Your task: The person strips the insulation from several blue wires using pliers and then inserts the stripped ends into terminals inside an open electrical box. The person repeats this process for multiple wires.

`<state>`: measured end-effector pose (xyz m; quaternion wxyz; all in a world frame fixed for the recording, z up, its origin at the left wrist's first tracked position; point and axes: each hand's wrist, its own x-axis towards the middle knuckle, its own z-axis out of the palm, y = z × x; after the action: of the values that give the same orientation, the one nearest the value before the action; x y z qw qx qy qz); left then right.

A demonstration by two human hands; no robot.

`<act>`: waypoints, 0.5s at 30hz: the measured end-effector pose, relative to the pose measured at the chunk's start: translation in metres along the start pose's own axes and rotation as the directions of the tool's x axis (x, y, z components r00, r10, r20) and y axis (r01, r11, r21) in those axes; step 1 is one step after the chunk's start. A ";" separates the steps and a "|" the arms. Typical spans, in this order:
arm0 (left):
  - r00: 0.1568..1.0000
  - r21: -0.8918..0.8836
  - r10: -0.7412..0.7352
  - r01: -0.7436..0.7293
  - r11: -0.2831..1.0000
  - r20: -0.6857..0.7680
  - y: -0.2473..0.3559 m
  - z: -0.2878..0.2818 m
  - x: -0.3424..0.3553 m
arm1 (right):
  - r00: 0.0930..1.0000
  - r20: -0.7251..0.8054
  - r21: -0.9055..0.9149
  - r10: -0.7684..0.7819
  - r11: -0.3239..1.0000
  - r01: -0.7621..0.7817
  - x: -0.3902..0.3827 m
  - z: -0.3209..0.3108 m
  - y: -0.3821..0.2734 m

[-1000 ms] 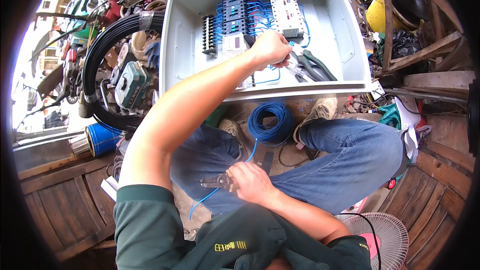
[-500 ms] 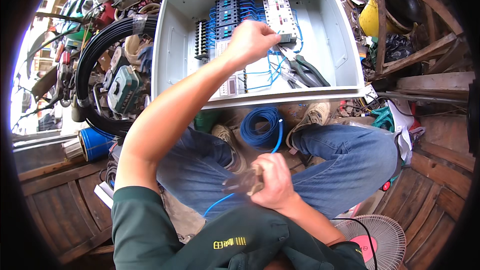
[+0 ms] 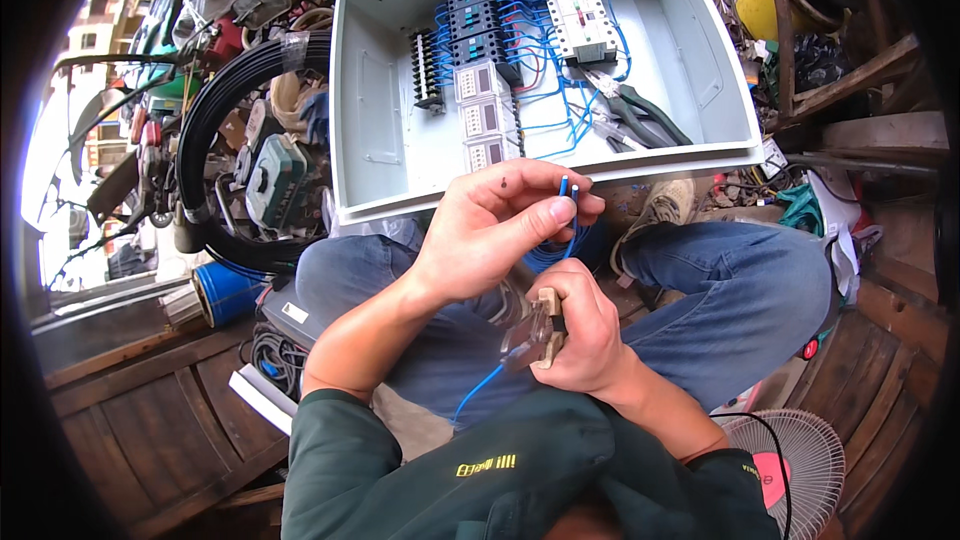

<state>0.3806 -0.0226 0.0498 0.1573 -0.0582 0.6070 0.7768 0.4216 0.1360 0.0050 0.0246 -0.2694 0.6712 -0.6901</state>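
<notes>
My left hand (image 3: 485, 230) is above my lap, thumb and fingers pinching thin blue wires (image 3: 572, 232) with two ends sticking up. Just below it, my right hand (image 3: 592, 340) is closed around a hand tool (image 3: 548, 340) with tan parts and a see-through, blurred side; its exact kind cannot be made out. From this tool a blue wire strand (image 3: 480, 388) runs down to the left. Beyond my hands stands a grey metal electrical box (image 3: 375, 155) holding breakers (image 3: 580, 15), contactors (image 3: 472, 22), clear-fronted modules (image 3: 480, 110) and blue wiring.
Dark-green-handled pliers (image 3: 650, 120) lie inside the box at right. Behind my hands, a blue wire coil (image 3: 592, 245) is partly hidden. A large black cable coil (image 3: 195, 140) and a blue drum (image 3: 225, 292) stand left. At lower right is a fan (image 3: 810, 470).
My left hand has come from the breakers in the box down to beside my right hand, and blue wire ends now show in its fingers. The whole view has shifted slightly.
</notes>
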 end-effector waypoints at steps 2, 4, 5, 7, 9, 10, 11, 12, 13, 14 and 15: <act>0.999 0.005 0.038 -0.038 0.999 -0.028 -0.006 0.000 0.000 | 1.000 0.006 0.024 0.013 1.000 -0.014 -0.001 0.000 0.002; 0.998 0.034 0.038 -0.037 0.999 -0.048 -0.010 0.000 0.000 | 1.000 0.008 0.016 0.026 1.000 -0.026 -0.004 0.001 0.004; 0.997 0.029 0.037 -0.035 0.999 -0.066 -0.011 0.000 0.000 | 1.000 -0.013 -0.009 -0.024 1.000 0.024 -0.005 0.001 0.005; 0.992 0.006 0.060 -0.060 0.998 -0.107 -0.013 0.002 -0.002 | 0.998 -0.032 -0.075 -0.063 0.995 0.061 -0.009 0.004 0.007; 0.986 0.029 0.105 -0.102 0.994 -0.130 -0.015 0.008 -0.004 | 0.971 -0.197 -0.115 -0.138 0.986 0.117 -0.014 0.009 0.009; 0.982 0.020 0.138 -0.136 0.990 -0.132 -0.016 0.011 -0.005 | 0.943 -0.277 -0.147 -0.183 0.978 0.146 -0.016 0.012 0.010; 0.982 0.024 0.130 -0.128 0.992 -0.137 -0.016 0.012 -0.005 | 0.925 -0.365 -0.056 -0.110 0.994 0.096 -0.019 0.013 0.010; 0.978 0.045 0.157 -0.152 0.987 -0.140 -0.017 0.013 -0.004 | 0.901 -0.433 0.069 -0.002 0.997 0.035 -0.020 0.015 0.011; 0.977 0.066 0.155 -0.146 0.987 -0.147 -0.016 0.012 -0.005 | 0.910 -0.397 0.218 0.121 0.975 -0.035 -0.021 0.019 0.011; 0.978 0.053 0.149 -0.143 0.988 -0.149 -0.015 0.012 -0.005 | 0.887 -0.378 0.402 0.264 0.910 -0.100 -0.023 0.021 0.009; 0.980 0.055 0.130 -0.123 0.991 -0.149 -0.015 0.012 -0.004 | 0.889 -0.315 0.501 0.332 0.854 -0.142 -0.023 0.026 0.008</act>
<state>0.3906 -0.0086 0.0405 0.0621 -0.0753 0.6372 0.7645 0.4495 0.1211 -0.0113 0.0407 -0.0261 0.5060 -0.8612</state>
